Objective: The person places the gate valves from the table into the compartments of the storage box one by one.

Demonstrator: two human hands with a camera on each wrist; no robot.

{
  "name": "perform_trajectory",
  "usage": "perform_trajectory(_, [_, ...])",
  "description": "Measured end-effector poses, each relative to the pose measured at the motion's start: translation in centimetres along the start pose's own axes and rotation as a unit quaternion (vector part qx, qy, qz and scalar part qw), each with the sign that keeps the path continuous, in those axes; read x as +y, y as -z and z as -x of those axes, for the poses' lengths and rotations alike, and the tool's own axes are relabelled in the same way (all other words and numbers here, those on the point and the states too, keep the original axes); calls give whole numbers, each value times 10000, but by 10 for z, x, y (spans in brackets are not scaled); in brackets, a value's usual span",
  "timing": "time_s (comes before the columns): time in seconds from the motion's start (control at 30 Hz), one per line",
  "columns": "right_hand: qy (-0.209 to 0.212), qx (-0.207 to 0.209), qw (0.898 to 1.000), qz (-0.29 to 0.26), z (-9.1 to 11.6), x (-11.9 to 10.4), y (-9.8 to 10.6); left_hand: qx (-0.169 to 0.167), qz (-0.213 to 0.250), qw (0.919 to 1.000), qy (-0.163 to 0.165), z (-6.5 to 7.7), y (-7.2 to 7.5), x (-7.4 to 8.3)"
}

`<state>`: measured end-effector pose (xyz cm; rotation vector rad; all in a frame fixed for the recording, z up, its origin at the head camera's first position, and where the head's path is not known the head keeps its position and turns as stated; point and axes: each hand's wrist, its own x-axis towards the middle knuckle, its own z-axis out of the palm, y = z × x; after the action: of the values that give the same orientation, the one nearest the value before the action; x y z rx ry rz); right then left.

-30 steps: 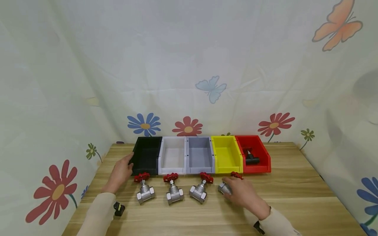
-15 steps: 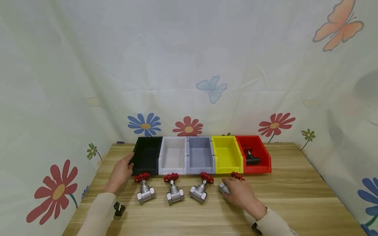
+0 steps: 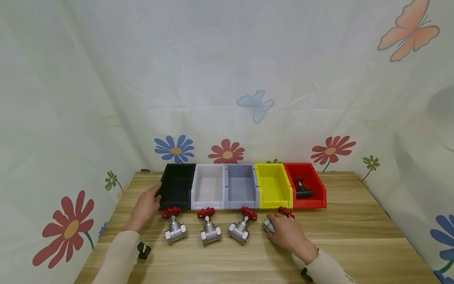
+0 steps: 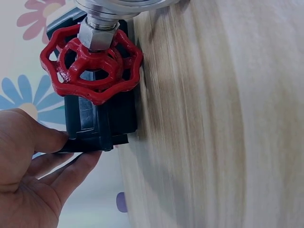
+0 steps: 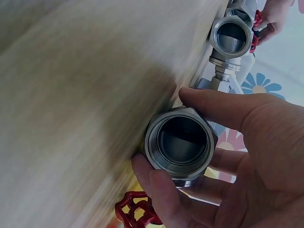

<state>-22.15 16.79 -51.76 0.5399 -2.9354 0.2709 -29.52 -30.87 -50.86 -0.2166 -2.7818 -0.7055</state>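
Note:
My left hand (image 3: pixel 143 207) pinches the side wall of the black bin (image 4: pixel 114 118) at the left end of the bin row, thumb on one side and fingers on the other. My right hand (image 3: pixel 289 234) grips the body of a metal gate valve (image 5: pixel 183 142), thumb and fingers around its threaded opening; its red handwheel (image 3: pixel 285 212) shows beyond the fingers. In the head view this valve is at the right end of a row, before the yellow bin (image 3: pixel 274 205). Three like valves stand to its left: one (image 3: pixel 239 230), a second (image 3: pixel 211 233) and a third (image 3: pixel 175 232).
Between the black and yellow bins sit a white bin (image 3: pixel 208 205) and a grey bin (image 3: pixel 242 204). The red bin (image 3: pixel 310 204) at the right end holds black parts (image 3: pixel 303 192) with a red piece. A flower-printed curtain (image 3: pixel 227 79) surrounds the wooden table (image 3: pixel 213 264).
My right forearm has swung slightly left while that hand keeps its grip on the gate valve. The left hand, the bins and the other valves stay in place.

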Motion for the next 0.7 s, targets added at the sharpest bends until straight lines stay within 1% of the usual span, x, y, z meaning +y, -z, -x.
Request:
perform_trajectory(0.3, [-95, -4, 10000, -18, 0, -1, 1, 24, 31, 10000, -2, -2, -1, -2])
perform_trajectory(0.47, [-77, 40, 10000, 40, 1, -2, 1, 34, 41, 10000, 3, -1, -3, -3])
perform_trajectory(0.7, [-82, -84, 9999, 64, 1, 0, 5, 154, 68, 9999, -40, 0, -5, -4])
